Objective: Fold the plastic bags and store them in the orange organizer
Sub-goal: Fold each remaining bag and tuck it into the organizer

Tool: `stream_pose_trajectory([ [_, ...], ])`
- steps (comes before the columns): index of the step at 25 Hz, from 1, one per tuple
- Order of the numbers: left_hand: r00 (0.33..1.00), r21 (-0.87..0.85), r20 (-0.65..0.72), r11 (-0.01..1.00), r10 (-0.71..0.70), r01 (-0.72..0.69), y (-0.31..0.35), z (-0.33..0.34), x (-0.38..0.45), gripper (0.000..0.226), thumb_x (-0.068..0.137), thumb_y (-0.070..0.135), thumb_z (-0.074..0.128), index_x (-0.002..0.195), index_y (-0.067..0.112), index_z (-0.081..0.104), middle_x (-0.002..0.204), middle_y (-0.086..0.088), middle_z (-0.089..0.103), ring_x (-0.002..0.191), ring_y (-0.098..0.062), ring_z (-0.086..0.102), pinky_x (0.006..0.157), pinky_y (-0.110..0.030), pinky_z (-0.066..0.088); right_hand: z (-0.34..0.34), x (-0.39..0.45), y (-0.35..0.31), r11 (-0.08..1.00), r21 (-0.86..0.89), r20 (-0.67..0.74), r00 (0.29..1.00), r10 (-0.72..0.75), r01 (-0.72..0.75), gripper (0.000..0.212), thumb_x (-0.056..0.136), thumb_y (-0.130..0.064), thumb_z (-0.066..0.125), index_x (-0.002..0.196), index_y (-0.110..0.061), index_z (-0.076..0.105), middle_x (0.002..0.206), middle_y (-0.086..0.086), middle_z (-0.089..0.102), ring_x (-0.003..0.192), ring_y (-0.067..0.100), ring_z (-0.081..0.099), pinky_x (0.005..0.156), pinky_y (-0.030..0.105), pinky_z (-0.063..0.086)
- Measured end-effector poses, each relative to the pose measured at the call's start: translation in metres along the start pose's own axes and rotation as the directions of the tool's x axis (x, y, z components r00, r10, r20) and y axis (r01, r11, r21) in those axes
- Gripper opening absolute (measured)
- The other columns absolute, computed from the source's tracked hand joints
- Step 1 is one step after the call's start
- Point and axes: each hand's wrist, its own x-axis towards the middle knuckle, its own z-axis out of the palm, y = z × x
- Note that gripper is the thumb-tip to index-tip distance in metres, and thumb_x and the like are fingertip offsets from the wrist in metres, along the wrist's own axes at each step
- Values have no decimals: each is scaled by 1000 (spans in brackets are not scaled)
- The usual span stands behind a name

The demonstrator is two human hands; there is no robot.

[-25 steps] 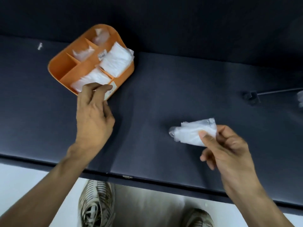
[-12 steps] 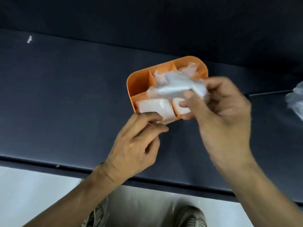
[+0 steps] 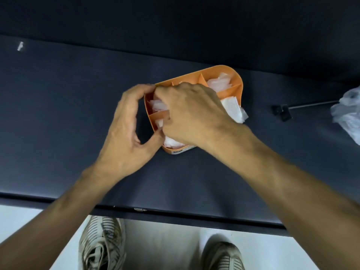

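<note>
My right hand (image 3: 192,115) is down inside the orange organizer (image 3: 238,80) at frame center, fingers curled over a folded plastic bag (image 3: 158,108) and pressing it into a left-side compartment. My left hand (image 3: 124,129) grips the organizer's left wall, thumb and fingers hooked on the rim, bracing it on the bench (image 3: 78,94). The organizer's long axis runs lower left to upper right. More loose plastic bags (image 3: 348,114) wait at the right edge of the frame, nearer my right hand.
</note>
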Motion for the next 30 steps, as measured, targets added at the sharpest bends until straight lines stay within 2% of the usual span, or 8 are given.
stream_pose_trajectory([
  [5, 994, -75, -8, 991, -108, 108, -2, 4, 4, 54, 87, 7, 77, 132, 10, 48, 126, 16, 57, 117, -5, 59, 96, -19, 47, -2, -16, 9, 989, 145, -274, 959, 73, -34, 33, 82, -13, 52, 114, -21, 58, 106, -9, 65, 88, 18, 62, 68, 31, 38],
  [10, 999, 51, -41, 999, -9, 11, -5, 5, 17, 20, 88, 15, 68, 106, 15, 60, 111, 5, 62, 100, -8, 62, 86, -27, 52, 16, -17, 9, 998, 58, -63, 998, 28, -24, 30, 92, -21, 49, 121, -24, 50, 105, -11, 61, 84, 16, 54, 70, 29, 34],
  [13, 998, 161, -59, 987, -5, 14, -7, 2, 17, 14, 90, 20, 68, 100, 10, 65, 106, 5, 63, 93, -5, 60, 80, -24, 50, 19, -21, 16, 985, 163, -206, 978, -18, 53, 34, 86, -12, 51, 118, -21, 58, 112, -11, 64, 88, 16, 62, 65, 31, 43],
  [17, 973, 236, -206, 960, -100, 149, -10, -13, 13, 23, 91, 25, 64, 111, 14, 64, 124, -4, 61, 111, -17, 58, 94, -43, 49, 34, -54, 37, 938, 343, -474, 872, 119, 58, 33, 81, -4, 56, 109, -16, 68, 121, -11, 64, 77, -1, 52, 57, 24, 47],
  [20, 973, 413, -232, 905, -6, 104, 14, -11, 9, 49, 90, 26, 57, 136, 19, 44, 157, -18, 32, 139, -38, 39, 110, -60, 36, 49, -89, 60, 879, 475, -496, 811, 311, -46, 28, 84, -3, 56, 105, -15, 70, 122, -12, 64, 71, 0, 55, 62, 16, 44],
  [25, 936, 297, 301, 915, 181, -273, 53, 66, 11, 44, 94, 31, 51, 133, 12, 60, 150, -9, 46, 131, -28, 49, 108, -43, 42, 67, -141, 116, 728, 644, -436, 670, 601, -235, 33, 79, -2, 53, 105, -16, 68, 116, -12, 65, 73, 14, 61, 64, 35, 52],
  [28, 746, 404, 660, 793, 92, -455, 55, 118, 25, 66, 90, 52, 34, 146, 21, 50, 159, -7, 37, 136, -29, 47, 107, -46, 42, 68, -173, 168, 631, 676, -419, 506, 754, -381, 38, 77, -9, 51, 111, -19, 65, 119, -10, 61, 84, 11, 61, 75, 41, 53],
  [30, 623, 452, 778, 760, -79, -467, 57, 143, 40, 88, 80, 70, 11, 159, 31, 20, 169, -5, 5, 154, -27, 15, 120, -46, 16, 64, -195, 203, 586, 628, -426, 404, 810, -512, 45, 76, -12, 52, 120, -18, 60, 130, -4, 54, 101, 21, 58, 89, 46, 51],
])
